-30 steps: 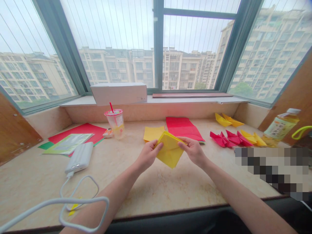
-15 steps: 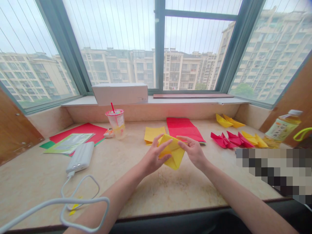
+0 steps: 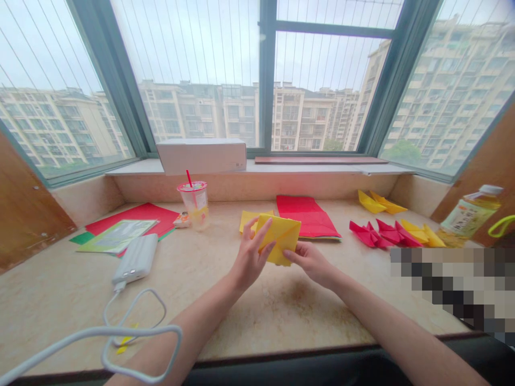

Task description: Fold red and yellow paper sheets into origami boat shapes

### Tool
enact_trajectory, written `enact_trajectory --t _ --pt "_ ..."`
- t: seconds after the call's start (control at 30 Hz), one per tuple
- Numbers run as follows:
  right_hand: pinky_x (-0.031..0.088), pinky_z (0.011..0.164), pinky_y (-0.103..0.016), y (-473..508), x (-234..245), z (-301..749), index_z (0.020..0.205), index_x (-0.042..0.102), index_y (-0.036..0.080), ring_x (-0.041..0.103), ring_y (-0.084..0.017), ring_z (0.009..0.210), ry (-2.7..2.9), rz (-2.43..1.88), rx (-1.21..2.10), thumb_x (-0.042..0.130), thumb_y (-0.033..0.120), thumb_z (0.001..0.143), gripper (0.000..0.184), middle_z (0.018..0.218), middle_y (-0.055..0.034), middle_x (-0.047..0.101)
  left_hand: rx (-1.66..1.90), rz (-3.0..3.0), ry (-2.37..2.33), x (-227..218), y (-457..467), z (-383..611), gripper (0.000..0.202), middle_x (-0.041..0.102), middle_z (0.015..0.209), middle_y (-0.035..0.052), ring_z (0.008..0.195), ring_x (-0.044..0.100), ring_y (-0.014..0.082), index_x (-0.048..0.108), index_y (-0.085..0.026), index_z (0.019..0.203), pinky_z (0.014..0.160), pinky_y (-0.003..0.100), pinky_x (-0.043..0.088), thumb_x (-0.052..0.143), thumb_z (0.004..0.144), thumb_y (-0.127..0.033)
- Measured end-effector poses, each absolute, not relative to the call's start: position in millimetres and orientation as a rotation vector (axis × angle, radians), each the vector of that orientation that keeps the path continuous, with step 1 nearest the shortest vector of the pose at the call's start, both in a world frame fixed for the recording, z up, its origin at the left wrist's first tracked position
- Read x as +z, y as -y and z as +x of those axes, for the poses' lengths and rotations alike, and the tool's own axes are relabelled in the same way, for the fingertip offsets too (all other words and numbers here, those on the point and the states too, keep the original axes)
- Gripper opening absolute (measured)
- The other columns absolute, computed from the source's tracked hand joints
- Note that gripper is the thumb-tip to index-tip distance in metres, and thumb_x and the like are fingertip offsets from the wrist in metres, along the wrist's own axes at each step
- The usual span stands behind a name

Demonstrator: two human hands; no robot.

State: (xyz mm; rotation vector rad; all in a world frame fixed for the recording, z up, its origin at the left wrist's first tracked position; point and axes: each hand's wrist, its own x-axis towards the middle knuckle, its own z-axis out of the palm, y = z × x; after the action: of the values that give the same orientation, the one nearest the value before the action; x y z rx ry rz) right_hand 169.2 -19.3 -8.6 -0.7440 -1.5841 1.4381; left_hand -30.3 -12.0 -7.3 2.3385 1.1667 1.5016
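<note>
A folded piece of yellow paper [image 3: 284, 236], roughly square with crease lines, is held up above the counter between both hands. My left hand [image 3: 252, 251] grips its left side, thumb in front and fingers along the upper edge. My right hand [image 3: 308, 258] pinches the lower right corner, its thumb on the near face and the other fingers behind. Just behind the held piece lies more yellow paper [image 3: 246, 219], partly covered by it. To the right of that is a stack of red paper [image 3: 300, 209].
Folded red paper shapes [image 3: 396, 232] and yellow paper boats [image 3: 372, 201] sit at the right, near a drink bottle [image 3: 466, 214]. On the left are a lidded cup [image 3: 195, 206], a white power bank [image 3: 137, 257] with a looping cable [image 3: 140, 331], and red sheets [image 3: 156, 217]. A white box [image 3: 203, 156] rests on the sill.
The yellow paper has been turned from a point-down diamond to a more upright square. My right hand has shifted from its upper right edge down to the lower right corner.
</note>
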Motion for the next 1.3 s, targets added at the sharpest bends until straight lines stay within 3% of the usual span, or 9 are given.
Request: enact_trajectory --t 0.13,0.3,0.5,0.67,0.83,0.9,1.0,1.17,1.3 --pt "0.052 0.073 -0.033 17.9 -10.9 170.2 0.098 0.071 0.013 0.068 -0.019 0.075 1.585 -0.678 1.436 0.067 0.050 0.085 0.039 0.085 -0.0088 0.074 1.406 2.357 -1.179 -7.8 12.6 -28.5 0.054 0.034 0.148 0.0150 0.140 0.035 0.0308 0.032 -0.029 0.150 0.112 0.049 0.036 0.045 0.098 -0.033" --pt "0.051 0.089 -0.038 18.0 -11.5 170.7 0.103 0.072 0.018 0.068 -0.022 0.091 1.575 -0.623 1.421 0.070 0.046 0.084 0.034 0.097 -0.0074 0.074 1.224 2.355 -1.043 -4.0 16.2 -28.5 0.075 0.048 0.143 0.0179 0.133 0.046 0.0307 0.014 -0.022 0.156 0.109 0.047 0.039 0.054 0.094 -0.037" --pt "0.051 0.093 -0.041 16.3 -12.2 172.6 0.103 0.074 0.019 0.067 -0.023 0.095 1.639 -0.619 1.381 0.069 0.048 0.084 0.035 0.098 -0.0061 0.074 1.106 2.324 -1.081 0.0 20.1 -29.2 0.093 0.060 0.131 0.0174 0.115 0.061 0.0302 0.010 -0.019 0.155 0.097 0.045 0.049 0.066 0.084 -0.042" --pt "0.052 0.090 -0.039 16.3 -15.4 171.9 0.102 0.075 0.019 0.067 -0.023 0.093 1.654 -0.609 1.326 0.068 0.048 0.085 0.034 0.095 -0.0057 0.075 0.999 2.358 -1.006 5.8 20.4 -29.3 0.067 0.061 0.132 0.0151 0.117 0.060 0.0290 0.036 -0.021 0.148 0.099 0.043 0.047 0.061 0.088 -0.041" --pt "0.053 0.087 -0.037 16.7 -17.8 169.5 0.099 0.074 0.017 0.067 -0.022 0.089 1.659 -0.627 1.278 0.068 0.052 0.084 0.038 0.093 -0.0063 0.074 1.002 2.267 -0.826 13.0 23.8 -26.0 0.034 0.067 0.122 0.0097 0.114 0.060 0.0245 0.063 -0.020 0.120 0.101 0.038 0.046 0.054 0.093 -0.038" --pt "0.054 0.081 -0.035 16.5 -17.2 169.2 0.097 0.073 0.016 0.068 -0.021 0.082 1.653 -0.633 1.303 0.066 0.056 0.084 0.043 0.090 -0.0072 0.073 0.915 2.125 -0.849 12.4 24.7 -24.7 0.035 0.071 0.102 0.0090 0.092 0.066 0.0215 0.066 -0.016 0.110 0.080 0.033 0.055 0.049 0.095 -0.043" --pt "0.054 0.066 -0.030 16.5 -14.8 169.6 0.090 0.071 0.012 0.067 -0.018 0.068 1.690 -0.648 1.313 0.058 0.064 0.085 0.053 0.078 -0.0084 0.072 0.822 1.924 -0.825 9.6 24.2 -24.0 0.041 0.068 0.085 0.0066 0.073 0.064 0.0167 0.065 -0.013 0.101 0.057 0.023 0.051 0.044 0.096 -0.048" --pt "0.047 0.052 -0.025 18.6 -11.2 171.7 0.077 0.069 0.013 0.062 -0.015 0.053 1.729 -0.793 1.154 0.049 0.064 0.090 0.057 0.069 -0.0083 0.070 0.909 1.735 -0.811 9.7 18.5 -25.8 0.042 0.065 0.080 0.0057 0.069 0.064 0.0155 0.064 -0.012 0.095 0.055 0.022 0.049 0.051 0.092 -0.052" --pt "0.037 0.046 -0.022 20.3 -10.3 174.0 0.058 0.058 0.016 0.049 -0.011 0.044 1.743 -0.953 1.002 0.048 0.061 0.092 0.057 0.048 -0.0014 0.057 0.840 1.624 -0.764 12.0 16.6 -27.6 0.046 0.065 0.084 0.0062 0.061 0.068 0.0153 0.062 -0.011 0.103 0.052 0.022 0.047 0.057 0.088 -0.054"
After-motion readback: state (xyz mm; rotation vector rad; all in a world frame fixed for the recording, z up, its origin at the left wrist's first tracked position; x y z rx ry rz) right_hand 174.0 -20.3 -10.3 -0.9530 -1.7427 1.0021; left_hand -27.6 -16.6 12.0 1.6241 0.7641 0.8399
